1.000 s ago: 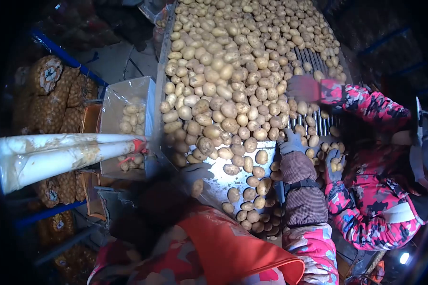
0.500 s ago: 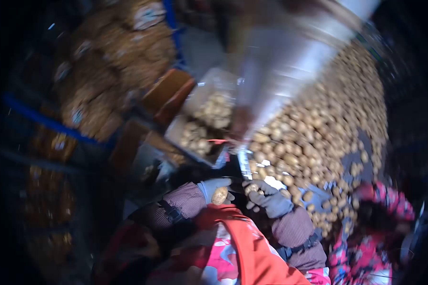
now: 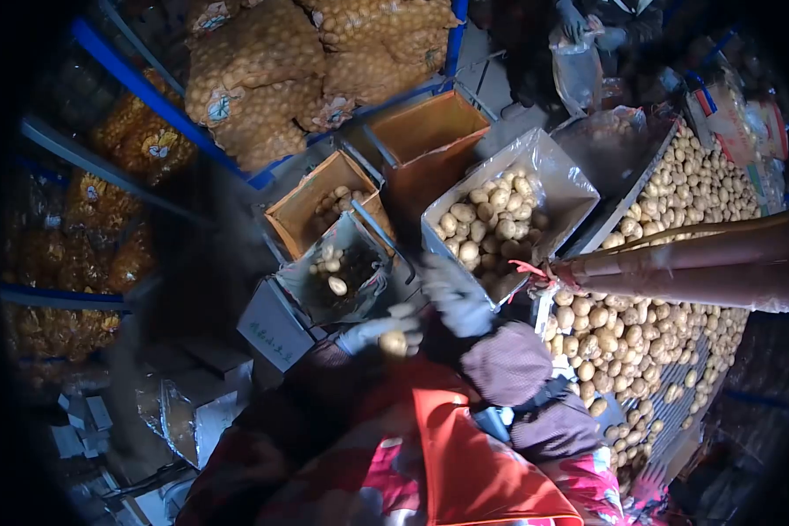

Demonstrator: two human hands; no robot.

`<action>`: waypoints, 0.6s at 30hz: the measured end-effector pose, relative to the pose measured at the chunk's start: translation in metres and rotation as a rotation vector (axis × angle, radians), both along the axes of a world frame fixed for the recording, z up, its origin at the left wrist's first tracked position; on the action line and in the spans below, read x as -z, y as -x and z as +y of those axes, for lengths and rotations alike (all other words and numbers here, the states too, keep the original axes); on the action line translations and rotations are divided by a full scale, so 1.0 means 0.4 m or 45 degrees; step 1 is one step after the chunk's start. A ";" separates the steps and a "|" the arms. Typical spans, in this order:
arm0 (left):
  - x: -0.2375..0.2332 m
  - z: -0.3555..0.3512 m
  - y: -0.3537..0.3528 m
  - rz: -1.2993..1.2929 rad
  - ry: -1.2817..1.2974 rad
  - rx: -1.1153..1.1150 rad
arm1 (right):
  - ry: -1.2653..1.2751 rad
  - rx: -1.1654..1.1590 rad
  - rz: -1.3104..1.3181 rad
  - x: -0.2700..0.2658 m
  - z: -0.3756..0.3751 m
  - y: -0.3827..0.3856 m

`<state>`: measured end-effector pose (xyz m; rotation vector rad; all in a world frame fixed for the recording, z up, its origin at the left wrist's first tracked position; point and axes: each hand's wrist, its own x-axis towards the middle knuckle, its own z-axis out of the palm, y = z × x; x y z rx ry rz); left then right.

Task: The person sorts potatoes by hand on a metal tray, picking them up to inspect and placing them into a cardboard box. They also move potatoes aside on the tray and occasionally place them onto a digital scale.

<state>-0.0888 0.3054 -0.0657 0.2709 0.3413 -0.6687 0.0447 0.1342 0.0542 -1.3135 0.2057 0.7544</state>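
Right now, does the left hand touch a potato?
Touching. The head view shows the gloved left hand closed around one potato, with no gap between glove and potato.

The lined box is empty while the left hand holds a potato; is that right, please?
Not quite: the lined box is not empty. The head view shows it heaped with potatoes. The rest stands: the left hand does hold a potato.
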 end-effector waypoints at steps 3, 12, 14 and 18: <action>-0.071 -0.013 -0.083 -0.172 0.185 -0.088 | 0.825 0.048 -1.012 0.047 -0.263 0.066; -0.205 -0.259 -0.276 -0.441 0.154 0.273 | 1.953 -0.117 -1.034 0.188 -0.709 0.562; -0.217 -0.308 -0.296 -0.452 0.252 0.436 | 2.125 -0.023 -0.865 0.169 -0.689 0.636; -0.237 -0.362 -0.320 0.024 0.111 0.554 | 2.134 0.179 -0.680 0.152 -0.653 0.676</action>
